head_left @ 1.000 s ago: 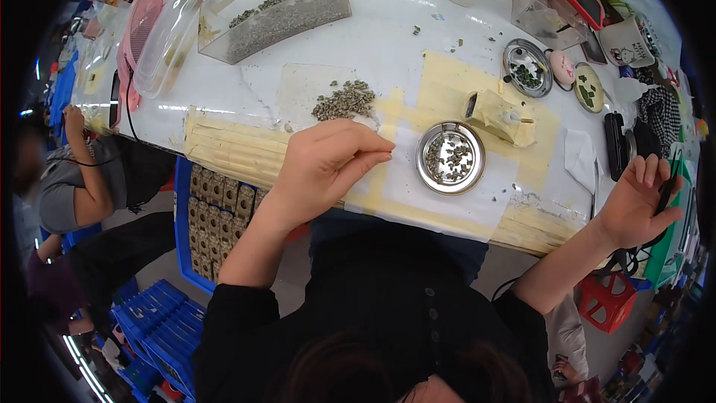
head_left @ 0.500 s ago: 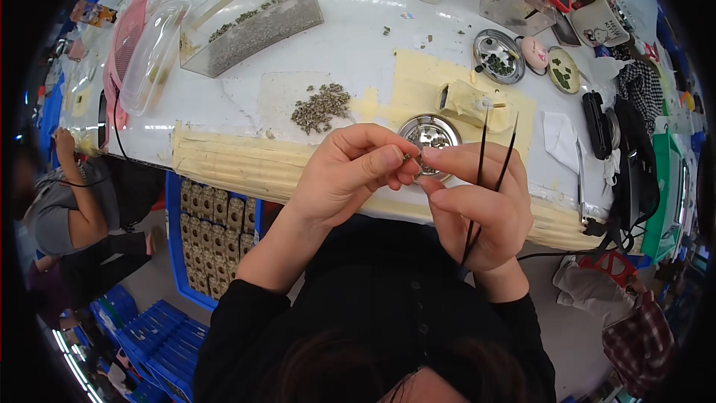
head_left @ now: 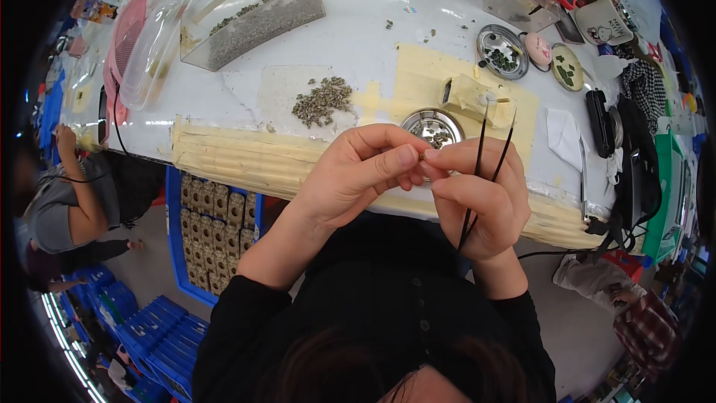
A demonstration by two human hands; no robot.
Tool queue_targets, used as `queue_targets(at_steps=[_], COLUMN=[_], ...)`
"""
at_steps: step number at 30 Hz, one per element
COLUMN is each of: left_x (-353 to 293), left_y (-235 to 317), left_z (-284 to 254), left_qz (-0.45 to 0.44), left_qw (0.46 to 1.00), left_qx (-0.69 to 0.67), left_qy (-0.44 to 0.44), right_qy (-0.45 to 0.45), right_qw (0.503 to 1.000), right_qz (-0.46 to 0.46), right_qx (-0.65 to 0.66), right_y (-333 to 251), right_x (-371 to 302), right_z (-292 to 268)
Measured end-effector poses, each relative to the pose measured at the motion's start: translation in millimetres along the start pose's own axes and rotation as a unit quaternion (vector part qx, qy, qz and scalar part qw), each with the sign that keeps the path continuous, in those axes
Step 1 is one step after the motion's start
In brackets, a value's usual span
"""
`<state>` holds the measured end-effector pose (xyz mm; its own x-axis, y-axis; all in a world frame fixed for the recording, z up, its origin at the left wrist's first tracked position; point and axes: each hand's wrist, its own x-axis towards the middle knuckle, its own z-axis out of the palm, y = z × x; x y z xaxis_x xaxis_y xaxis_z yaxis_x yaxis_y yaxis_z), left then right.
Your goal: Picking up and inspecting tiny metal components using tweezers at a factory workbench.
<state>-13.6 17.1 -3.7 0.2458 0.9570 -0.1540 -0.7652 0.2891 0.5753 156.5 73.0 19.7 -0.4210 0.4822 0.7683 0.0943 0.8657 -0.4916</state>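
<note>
My left hand (head_left: 350,175) is closed, thumb and forefinger pinching a tiny brownish metal part (head_left: 423,156), mostly hidden by the fingertips. My right hand (head_left: 488,198) meets it there, its thumb and forefinger together at the same spot. Black tweezers (head_left: 483,130) are tucked in my right hand, points upward and apart. Just beyond the fingertips lies a round metal dish (head_left: 406,122) with small pieces in it. A pile of small grey-brown metal parts (head_left: 323,102) rests on a clear sheet left of the dish.
A yellow-wrapped block (head_left: 473,99) stands behind the dish. A clear bin (head_left: 253,30) of tiny parts is at the back left. Farther right are a metal dish of dark pieces (head_left: 503,52) and a round pale lid (head_left: 567,67). Padded yellow tape (head_left: 239,160) covers the table's front edge.
Both hands have drawn slightly closer at the fingertips, and the small part is now more covered. The tweezers have tilted a little with my right hand and remain in it.
</note>
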Motion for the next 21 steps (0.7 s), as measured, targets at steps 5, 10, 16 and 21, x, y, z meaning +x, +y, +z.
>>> queue_targets(at_steps=[5,10,16,21], left_x=[-0.5,-1.3,0.0,-0.3], left_y=[-4.0,-1.3,-1.8,-2.0], left_z=[-1.4,-1.0,-1.4,-4.1], left_qz=[-0.007,0.007,0.020,0.060], left_qw=[1.000,1.000,0.999,0.994], left_qx=[0.005,0.025,0.040,0.085], left_qy=[-0.005,-0.001,-0.003,-0.017], right_qy=[0.023,0.012,0.046,0.018], right_qw=[1.000,1.000,0.994,0.992], right_qz=[-0.004,-0.009,0.047,0.069], right_qx=[0.016,0.026,0.089,0.103], right_y=[-0.1,1.1,0.6,1.0], right_x=[-7.3,-7.5,-9.4,-9.8], right_z=[2.8,2.9,7.8,2.9])
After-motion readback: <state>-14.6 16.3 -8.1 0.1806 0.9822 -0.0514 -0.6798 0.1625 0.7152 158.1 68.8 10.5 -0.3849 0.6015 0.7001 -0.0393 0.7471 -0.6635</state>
